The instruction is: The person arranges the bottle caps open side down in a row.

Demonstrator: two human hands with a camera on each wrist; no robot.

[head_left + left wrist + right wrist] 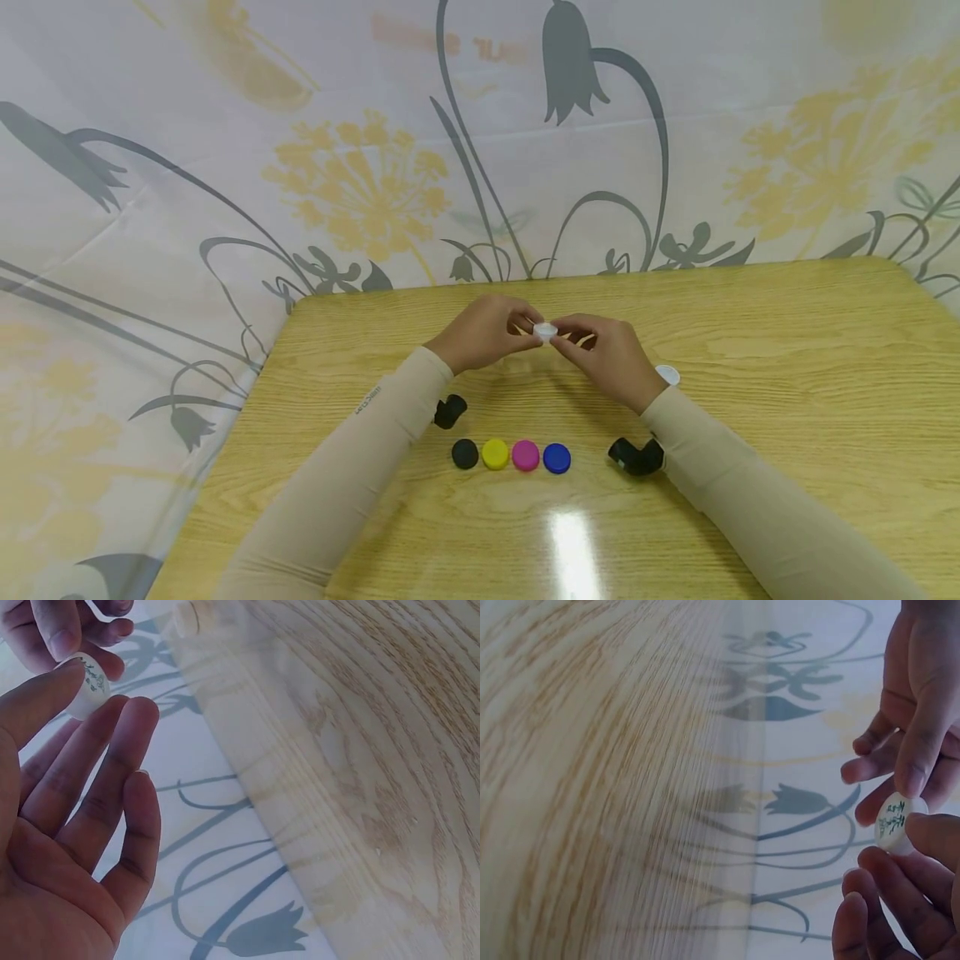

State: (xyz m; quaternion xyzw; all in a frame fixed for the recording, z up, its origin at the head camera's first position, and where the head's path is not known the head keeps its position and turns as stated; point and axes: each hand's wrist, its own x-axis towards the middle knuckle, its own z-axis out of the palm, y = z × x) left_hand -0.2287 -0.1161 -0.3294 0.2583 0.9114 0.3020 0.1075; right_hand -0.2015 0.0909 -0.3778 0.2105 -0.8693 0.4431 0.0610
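Observation:
Out over the far part of the table, both hands hold one small white round cap (545, 332) between them. Green print shows on the face of the cap (92, 684). My left hand (486, 333) pinches its left side between thumb and fingers, the other fingers spread loosely in the left wrist view. From the right, my right hand (609, 357) pinches the opposite side. Seen from the right wrist, the cap (892, 823) is tilted, its printed face toward the camera, and fingertips partly cover its edge.
Nearer me on the wooden table (795, 400) lie a black cap (465, 454), a yellow cap (495, 454), a pink cap (526, 456) and a blue cap (557, 458) in a row. Black bent pieces (450, 412) flank them, partly behind the sleeves. Another white disc (667, 375) lies beside the right wrist.

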